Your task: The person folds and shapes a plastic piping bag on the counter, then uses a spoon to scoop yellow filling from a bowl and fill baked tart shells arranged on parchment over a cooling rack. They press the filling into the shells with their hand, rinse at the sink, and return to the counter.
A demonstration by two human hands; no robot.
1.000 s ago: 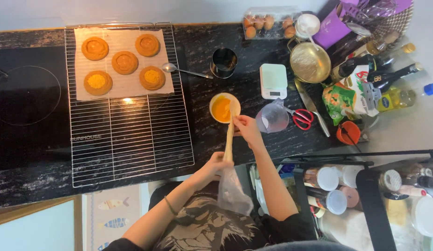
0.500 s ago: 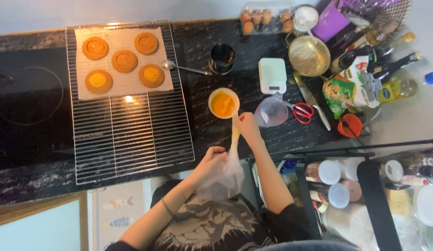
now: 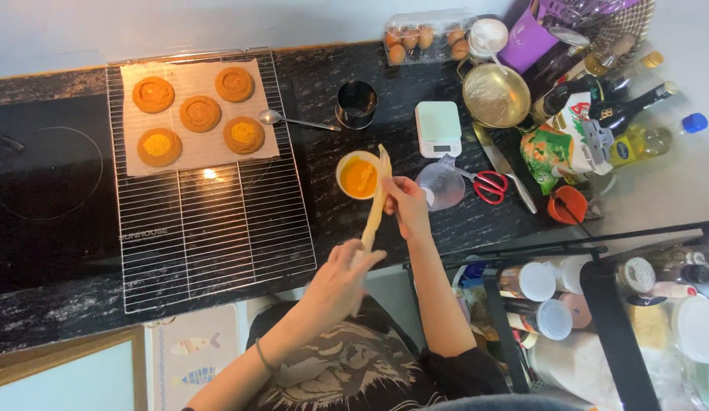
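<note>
My left hand [image 3: 341,280] and my right hand [image 3: 405,207] hold a long, pale piping bag [image 3: 375,199] stretched between them. The left hand grips its lower end at the counter's front edge; the right hand pinches it higher up. The bag's upper tip reaches beside a small bowl of yellow cream [image 3: 359,176] on the black counter. Left of the bowl lies a wire cooling rack [image 3: 217,228] with a sheet of paper [image 3: 202,156] carrying several round golden pastries [image 3: 200,113].
A spoon [image 3: 293,120], a metal cup [image 3: 357,104], a white kitchen scale [image 3: 438,128], a clear jug [image 3: 443,185], red scissors [image 3: 489,186], a knife [image 3: 507,171], a brass pan [image 3: 495,95], eggs [image 3: 424,35] and bottles [image 3: 621,114] crowd the right. A black hob [image 3: 42,183] lies left.
The bag, which hung loose and bulky under my left hand, is now drawn out into a narrow strip between both hands. The hands have barely shifted.
</note>
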